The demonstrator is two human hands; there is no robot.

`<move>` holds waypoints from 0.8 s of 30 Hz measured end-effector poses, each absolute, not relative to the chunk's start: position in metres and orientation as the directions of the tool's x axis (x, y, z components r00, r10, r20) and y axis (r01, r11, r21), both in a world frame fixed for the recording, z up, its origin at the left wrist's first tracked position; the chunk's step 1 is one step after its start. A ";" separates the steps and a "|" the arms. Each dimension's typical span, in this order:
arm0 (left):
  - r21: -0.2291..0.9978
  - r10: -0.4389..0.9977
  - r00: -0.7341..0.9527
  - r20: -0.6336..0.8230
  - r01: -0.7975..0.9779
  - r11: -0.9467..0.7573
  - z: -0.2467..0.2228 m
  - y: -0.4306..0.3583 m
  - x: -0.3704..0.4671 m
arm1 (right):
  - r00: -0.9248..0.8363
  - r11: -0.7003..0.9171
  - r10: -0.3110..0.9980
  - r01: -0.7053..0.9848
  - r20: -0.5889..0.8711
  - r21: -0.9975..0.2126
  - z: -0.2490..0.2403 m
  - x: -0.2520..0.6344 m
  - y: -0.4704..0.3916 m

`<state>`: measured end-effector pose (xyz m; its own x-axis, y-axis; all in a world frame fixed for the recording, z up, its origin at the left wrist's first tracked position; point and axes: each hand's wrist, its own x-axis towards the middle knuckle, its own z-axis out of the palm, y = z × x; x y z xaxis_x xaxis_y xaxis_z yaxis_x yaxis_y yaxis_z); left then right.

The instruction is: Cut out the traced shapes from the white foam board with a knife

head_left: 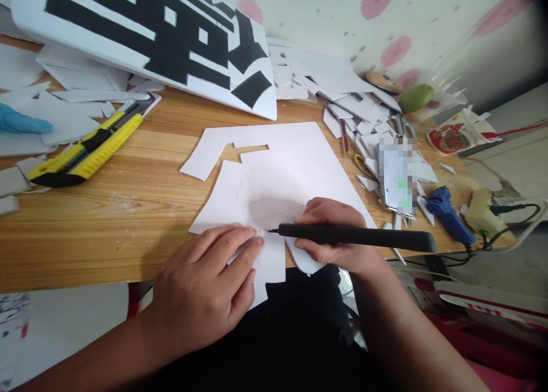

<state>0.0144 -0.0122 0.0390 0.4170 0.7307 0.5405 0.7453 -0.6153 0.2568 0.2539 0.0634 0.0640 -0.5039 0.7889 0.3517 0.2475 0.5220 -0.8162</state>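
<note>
A white board sheet (295, 158) with cut-out edges and faint pencil lines lies on the wooden table, its near part sticking out over the front edge. Pressed on its near left part is my left hand (209, 275), fingers stretched and holding nothing. My right hand (329, 226) is closed around a black-handled craft knife (355, 236). The knife lies nearly level, its thin tip touching or just above the sheet beside my left fingertips. Part of the sheet under both hands is hidden.
At the left lies a yellow utility knife (94, 144) among white offcuts. A white board with black lettering (171, 44) leans at the back. On the right are a scrap pile (359, 109), a phone (396, 178), a blue tool (449, 212), a power strip (486, 212) and a paper cup (456, 132).
</note>
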 end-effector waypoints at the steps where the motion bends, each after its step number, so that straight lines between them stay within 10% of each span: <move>1: 0.256 0.729 0.418 0.542 0.744 -0.617 0.039 -0.012 0.014 | -0.516 0.540 0.772 0.223 0.372 -0.811 0.064 0.254 0.065; 24: 0.259 0.737 0.427 0.524 0.744 -0.616 0.038 -0.014 0.014 | -0.394 0.394 0.868 0.177 0.302 -0.902 0.066 0.240 0.062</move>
<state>0.0135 -0.0137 0.0378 0.4272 0.7367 0.5242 0.7441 -0.6158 0.2591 0.2402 0.0624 0.0658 -0.3939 0.8680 0.3024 0.1770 0.3944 -0.9017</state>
